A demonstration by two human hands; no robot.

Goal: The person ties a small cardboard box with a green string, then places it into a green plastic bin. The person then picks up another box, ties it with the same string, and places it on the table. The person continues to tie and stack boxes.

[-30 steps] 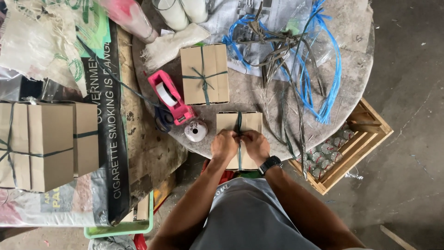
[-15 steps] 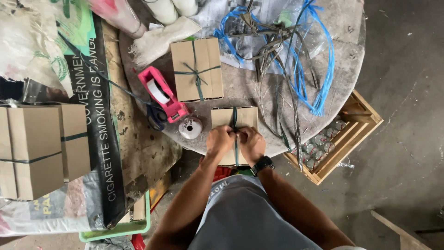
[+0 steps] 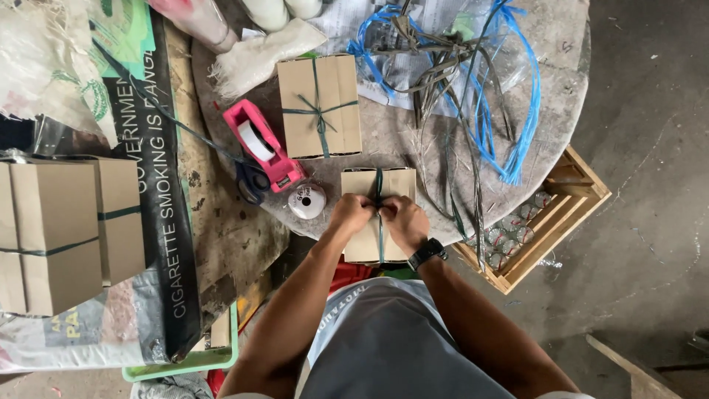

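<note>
Matt cardboard box (image 3: 362,244), rough concrete table (image 3: 561,103)

Bare tabletop (image 3: 391,144): open strip between tied box (image 3: 319,106) and small box (image 3: 378,214). Left approach blocked: pink tape dispenser (image 3: 262,146), scissors (image 3: 253,181), tape roll (image 3: 306,201). Right approach cluttered: loose blue and green straps (image 3: 480,111).

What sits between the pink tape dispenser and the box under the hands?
In the head view, a small white tape roll lies between the pink tape dispenser and the box, on the round table.

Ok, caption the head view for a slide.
Both hands, left hand and right hand, tie green string around a cardboard box.
</note>
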